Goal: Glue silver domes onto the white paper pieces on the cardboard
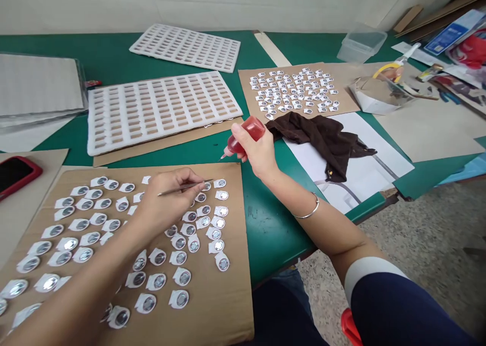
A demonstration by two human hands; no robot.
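Observation:
My left hand (167, 197) is closed around a thin metal tool like tweezers (172, 190), over the upper right part of a brown cardboard sheet (231, 315). The tool's tip is near the small white pieces with round, shiny silver centres, such as this piece (219, 183). Several such pieces lie in rough rows on the sheet, some hidden by my left arm. My right hand (256, 146) grips a small red squeeze bottle (246, 133), tilted with its thin needle tip down and left, just above the sheet's far edge.
Behind the sheet lie a white slotted tray (152, 90) and a second white tray (186, 47). Another cardboard (245, 83) bears more small pieces. A dark brown cloth (322, 138) lies at the right, near a clear tub (360, 45) and yellow-handled scissors (395, 65). A red-cased phone (17, 174) lies left.

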